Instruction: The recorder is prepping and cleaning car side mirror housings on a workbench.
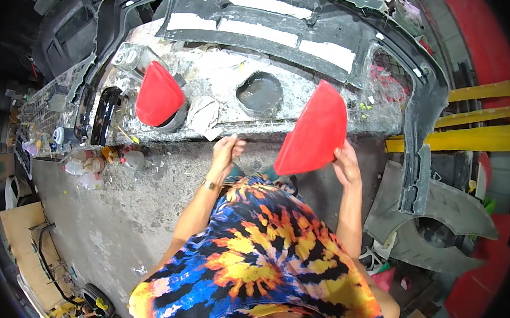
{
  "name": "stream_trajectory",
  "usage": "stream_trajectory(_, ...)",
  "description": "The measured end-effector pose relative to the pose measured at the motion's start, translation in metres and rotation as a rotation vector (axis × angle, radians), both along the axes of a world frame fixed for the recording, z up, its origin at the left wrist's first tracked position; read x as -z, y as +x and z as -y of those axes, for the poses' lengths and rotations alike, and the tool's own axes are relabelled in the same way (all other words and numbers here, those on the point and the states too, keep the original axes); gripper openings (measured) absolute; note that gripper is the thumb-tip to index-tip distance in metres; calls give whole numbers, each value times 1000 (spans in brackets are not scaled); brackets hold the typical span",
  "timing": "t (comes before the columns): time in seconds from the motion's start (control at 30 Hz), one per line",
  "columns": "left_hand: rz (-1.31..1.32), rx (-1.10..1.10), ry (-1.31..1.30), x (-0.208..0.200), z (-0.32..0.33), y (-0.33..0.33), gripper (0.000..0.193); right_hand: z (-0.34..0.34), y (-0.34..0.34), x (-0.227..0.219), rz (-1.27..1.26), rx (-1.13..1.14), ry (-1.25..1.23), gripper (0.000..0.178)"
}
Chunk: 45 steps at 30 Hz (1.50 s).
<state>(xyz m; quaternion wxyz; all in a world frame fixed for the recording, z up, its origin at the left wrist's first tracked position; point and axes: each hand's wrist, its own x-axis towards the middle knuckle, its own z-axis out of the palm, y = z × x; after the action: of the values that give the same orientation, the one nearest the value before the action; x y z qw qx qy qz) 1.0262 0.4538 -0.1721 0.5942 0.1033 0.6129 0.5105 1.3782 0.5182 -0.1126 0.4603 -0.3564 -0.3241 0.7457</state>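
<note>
The right hand (347,165) grips the lower right edge of a flat red plastic spreader (314,132), fingers clamped on it, held up before the grimy, resin-caked tabletop (306,97). The left hand (226,151) hovers at the tabletop's front edge, fingers drawn together, possibly pinching something small. A second red spreader (158,93) rests on a container further left.

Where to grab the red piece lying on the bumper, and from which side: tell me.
Take the red piece by its pointed upper end, coming from above. Its lower rounded edge rests in a grey ring, and a clear lens sits close at its upper left, so the free tip is probably easiest. The left hand is nearest.
</note>
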Motion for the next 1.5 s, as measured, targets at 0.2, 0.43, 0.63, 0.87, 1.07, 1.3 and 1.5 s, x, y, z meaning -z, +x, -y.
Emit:
stream_trajectory(0.2, -15, -50, 146, -66, 27, -16, 35, -39, -33, 17, -351, -113, -133, 51)
stream_trajectory(0.43, -76, 207, 356, -126, -2, -10, 37, -54, -72, 4, -414, -170, -197, 41)
stream_trajectory(0.63, -104, 376, 553, -156, -36, 7, 47, -94, -91, -22, -223, -398, -41, 50)
stream_trajectory(0.87, -337, 136, 568, -170, -36, 27, 38, -143, -103, -33, -313, -448, -38, 52)
stream_trajectory(1.07, 66, 66, 483, -175, -58, 40, 47, -189, -114, -82, 361, -865, 242, 44)
stream_trajectory(1.3, 513, -199, 594, -151, -49, 59, 43, -192, -96, -117, 483, -729, 613, 70)
stream_trajectory(1.5, 570, -298, 695, -132, -38, 74, 61, -157, -77, -80, -6, -743, 154, 122)
